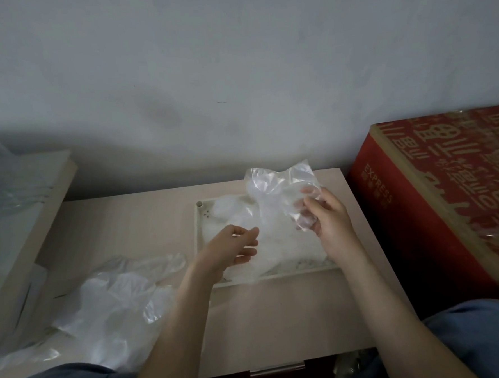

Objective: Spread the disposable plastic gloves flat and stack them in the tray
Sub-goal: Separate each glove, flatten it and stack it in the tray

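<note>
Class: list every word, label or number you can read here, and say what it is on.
"EXPRESS": gold letters on the side of the red carton.
Small print beside it: too blurred to read.
Large gold characters on the carton's top: skewed and blurred, not readable.

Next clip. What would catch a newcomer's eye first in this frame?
The crumpled clear glove held up by the right hand above the white tray, at the centre, draws the eye first, with the left hand close beside it. Next come the big red box at the right edge and the loose pile of gloves on the table at lower left.
</note>
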`<act>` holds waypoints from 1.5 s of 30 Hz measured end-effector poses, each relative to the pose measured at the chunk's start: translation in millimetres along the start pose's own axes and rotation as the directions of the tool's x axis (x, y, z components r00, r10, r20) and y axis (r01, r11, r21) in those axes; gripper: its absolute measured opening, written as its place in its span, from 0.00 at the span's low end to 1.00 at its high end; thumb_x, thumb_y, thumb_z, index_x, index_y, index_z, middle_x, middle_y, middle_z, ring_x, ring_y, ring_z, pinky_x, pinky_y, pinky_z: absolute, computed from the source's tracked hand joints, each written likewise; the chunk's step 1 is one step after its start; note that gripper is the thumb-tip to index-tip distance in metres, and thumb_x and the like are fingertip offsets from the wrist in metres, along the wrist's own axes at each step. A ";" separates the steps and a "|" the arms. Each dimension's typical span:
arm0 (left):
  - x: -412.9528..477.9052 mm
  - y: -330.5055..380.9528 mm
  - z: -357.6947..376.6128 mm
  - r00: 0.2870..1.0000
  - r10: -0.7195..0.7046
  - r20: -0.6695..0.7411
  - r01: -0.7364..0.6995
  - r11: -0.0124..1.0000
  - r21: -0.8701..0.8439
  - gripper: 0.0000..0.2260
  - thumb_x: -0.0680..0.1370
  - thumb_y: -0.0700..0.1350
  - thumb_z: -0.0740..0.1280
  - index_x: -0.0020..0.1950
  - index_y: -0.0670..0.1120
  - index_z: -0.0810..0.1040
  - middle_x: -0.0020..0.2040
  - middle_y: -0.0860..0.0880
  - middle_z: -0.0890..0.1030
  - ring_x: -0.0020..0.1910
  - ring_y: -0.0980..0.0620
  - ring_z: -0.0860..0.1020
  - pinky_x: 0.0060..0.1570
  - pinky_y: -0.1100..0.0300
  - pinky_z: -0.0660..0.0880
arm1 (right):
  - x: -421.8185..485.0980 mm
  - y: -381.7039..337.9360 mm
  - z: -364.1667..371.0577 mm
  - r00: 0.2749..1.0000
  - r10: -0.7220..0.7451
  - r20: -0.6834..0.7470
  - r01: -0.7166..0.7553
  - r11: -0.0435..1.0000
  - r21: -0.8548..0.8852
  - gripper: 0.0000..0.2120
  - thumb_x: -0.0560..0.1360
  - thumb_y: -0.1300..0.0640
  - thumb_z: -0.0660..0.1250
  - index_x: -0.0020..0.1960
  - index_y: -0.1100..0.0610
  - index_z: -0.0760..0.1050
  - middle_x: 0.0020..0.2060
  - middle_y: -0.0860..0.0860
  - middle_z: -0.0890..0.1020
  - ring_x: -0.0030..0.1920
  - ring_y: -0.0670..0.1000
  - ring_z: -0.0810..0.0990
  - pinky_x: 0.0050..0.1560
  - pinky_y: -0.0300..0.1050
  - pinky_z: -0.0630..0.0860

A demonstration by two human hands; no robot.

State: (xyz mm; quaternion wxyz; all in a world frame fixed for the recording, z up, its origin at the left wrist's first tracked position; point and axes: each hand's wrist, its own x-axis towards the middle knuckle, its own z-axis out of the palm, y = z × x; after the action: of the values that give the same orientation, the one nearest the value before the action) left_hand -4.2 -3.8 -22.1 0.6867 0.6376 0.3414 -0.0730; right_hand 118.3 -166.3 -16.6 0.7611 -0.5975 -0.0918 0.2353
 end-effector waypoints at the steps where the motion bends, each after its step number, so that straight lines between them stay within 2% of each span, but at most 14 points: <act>1: 0.4 -0.4 1.3 1.000 0.022 -0.008 -0.022 1.000 0.020 0.18 0.77 0.53 0.67 0.59 0.41 0.73 0.53 0.45 0.81 0.48 0.51 0.81 0.47 0.61 0.78 | -2.2 -6.3 3.7 0.997 -0.004 0.072 0.005 1.000 -0.004 0.09 0.79 0.67 0.60 0.53 0.58 0.77 0.39 0.54 0.81 0.34 0.50 0.78 0.35 0.44 0.78; 4: 0.6 3.3 4.8 0.999 0.046 -0.017 -0.046 0.999 -0.006 0.20 0.77 0.57 0.64 0.59 0.42 0.73 0.57 0.44 0.79 0.52 0.50 0.80 0.51 0.59 0.77 | -12.0 -28.9 20.0 0.957 -0.019 0.289 0.010 0.999 0.033 0.10 0.79 0.67 0.59 0.54 0.58 0.76 0.38 0.54 0.82 0.35 0.49 0.79 0.35 0.42 0.77; 7: 1.2 6.2 7.5 1.000 0.010 -0.007 -0.012 0.954 -0.298 0.27 0.77 0.64 0.58 0.66 0.45 0.66 0.59 0.41 0.78 0.56 0.46 0.78 0.55 0.53 0.76 | -19.4 -44.9 32.4 0.916 -0.061 0.397 -0.011 0.984 0.176 0.10 0.76 0.64 0.61 0.55 0.59 0.76 0.37 0.53 0.81 0.34 0.47 0.78 0.30 0.41 0.78; 10: -2.6 6.3 11.2 0.970 0.125 0.206 0.004 0.846 -0.534 0.31 0.75 0.68 0.53 0.68 0.48 0.71 0.62 0.44 0.79 0.61 0.47 0.78 0.60 0.51 0.73 | -17.5 -49.0 31.6 0.921 -0.117 0.372 -0.012 0.945 0.327 0.10 0.73 0.63 0.62 0.51 0.56 0.80 0.37 0.53 0.81 0.32 0.47 0.79 0.28 0.41 0.78; 14: -5.7 1.0 8.2 0.964 0.152 0.219 0.024 0.769 -0.639 0.27 0.67 0.65 0.64 0.54 0.45 0.81 0.50 0.46 0.83 0.45 0.49 0.83 0.40 0.56 0.79 | -5.1 -34.9 18.0 0.981 -0.061 0.183 0.000 0.948 0.319 0.09 0.74 0.60 0.63 0.52 0.56 0.78 0.42 0.52 0.83 0.36 0.49 0.81 0.32 0.40 0.78; 16: -3.1 1.5 1.3 0.965 0.182 0.189 -0.035 0.803 -0.595 0.16 0.70 0.59 0.66 0.39 0.47 0.84 0.39 0.48 0.82 0.38 0.52 0.81 0.38 0.59 0.77 | 0.4 -20.0 9.3 0.997 -0.018 0.069 0.005 0.982 0.189 0.07 0.76 0.60 0.63 0.53 0.57 0.76 0.40 0.52 0.81 0.35 0.49 0.80 0.34 0.43 0.76; 18: 1.5 1.6 -6.5 0.968 0.203 0.146 -0.096 0.842 -0.530 0.13 0.73 0.52 0.64 0.33 0.47 0.80 0.34 0.50 0.80 0.32 0.54 0.78 0.32 0.62 0.73 | 3.6 -5.1 2.7 0.997 0.033 -0.064 -0.028 0.996 0.087 0.07 0.78 0.65 0.61 0.51 0.57 0.75 0.37 0.53 0.80 0.30 0.47 0.78 0.31 0.42 0.74; 23: 6.6 -4.4 -12.9 0.985 0.095 0.147 -0.006 0.858 -0.514 0.15 0.79 0.54 0.59 0.42 0.43 0.73 0.41 0.44 0.84 0.34 0.49 0.82 0.33 0.59 0.78 | 4.1 14.0 0.1 0.973 0.086 -0.213 -0.100 0.994 -0.052 0.06 0.79 0.67 0.60 0.50 0.60 0.74 0.36 0.54 0.79 0.25 0.46 0.76 0.23 0.36 0.71; 27: 3.3 -4.1 -12.4 0.970 0.028 0.242 0.096 0.868 -0.487 0.29 0.76 0.65 0.53 0.54 0.39 0.73 0.48 0.38 0.84 0.40 0.44 0.83 0.40 0.55 0.80 | 1.4 20.8 -1.9 0.973 0.061 -0.224 -0.098 0.983 -0.156 0.07 0.79 0.66 0.60 0.54 0.62 0.75 0.35 0.51 0.78 0.26 0.42 0.76 0.24 0.35 0.71; 29: 2.9 -4.5 -10.6 0.973 0.030 0.229 0.061 0.923 -0.381 0.24 0.73 0.59 0.62 0.56 0.39 0.73 0.49 0.42 0.84 0.40 0.48 0.83 0.41 0.58 0.81 | 0.0 21.8 -3.9 0.973 0.046 -0.227 -0.089 0.979 -0.183 0.09 0.79 0.66 0.59 0.55 0.61 0.76 0.36 0.50 0.79 0.27 0.43 0.77 0.25 0.36 0.73; 33: -0.3 -2.5 -1.0 0.965 -0.005 0.261 -0.007 0.999 0.045 0.09 0.75 0.40 0.70 0.54 0.42 0.78 0.47 0.46 0.82 0.35 0.56 0.80 0.39 0.65 0.77 | -0.7 16.7 -3.1 0.985 0.022 -0.171 -0.047 0.989 -0.143 0.12 0.80 0.65 0.58 0.58 0.56 0.77 0.44 0.50 0.82 0.33 0.43 0.80 0.29 0.38 0.77; 37: -1.3 -3.6 1.4 0.953 -0.028 0.302 -0.015 0.990 0.141 0.03 0.75 0.35 0.68 0.47 0.39 0.80 0.36 0.47 0.82 0.29 0.57 0.77 0.32 0.66 0.70 | -1.8 11.8 -2.8 0.997 -0.025 -0.078 0.017 0.995 -0.103 0.15 0.81 0.65 0.57 0.58 0.50 0.76 0.47 0.50 0.83 0.36 0.48 0.82 0.32 0.40 0.78; 41: -2.9 7.2 -4.4 0.987 0.061 0.146 -0.084 0.984 0.159 0.04 0.78 0.41 0.66 0.45 0.42 0.80 0.36 0.48 0.82 0.29 0.57 0.78 0.31 0.68 0.74 | 2.9 9.2 -10.3 0.992 -0.108 -0.064 0.105 0.993 -0.044 0.14 0.81 0.66 0.57 0.61 0.53 0.74 0.49 0.52 0.83 0.37 0.49 0.82 0.34 0.39 0.78; 45: 4.5 12.9 -18.1 0.988 0.117 -0.104 -0.102 0.985 0.137 0.10 0.79 0.48 0.66 0.41 0.42 0.77 0.34 0.49 0.78 0.22 0.59 0.71 0.26 0.67 0.67 | 12.3 22.5 -13.5 0.983 -0.046 -0.176 0.012 0.982 -0.189 0.15 0.79 0.67 0.59 0.62 0.57 0.74 0.43 0.54 0.82 0.31 0.48 0.80 0.30 0.39 0.77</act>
State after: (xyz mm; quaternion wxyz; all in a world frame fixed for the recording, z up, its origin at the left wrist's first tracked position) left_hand -0.7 16.8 -13.1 0.6259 0.7025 0.3380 -0.0216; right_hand 129.2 -168.4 -43.4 0.7100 -0.6838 -0.0533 0.1599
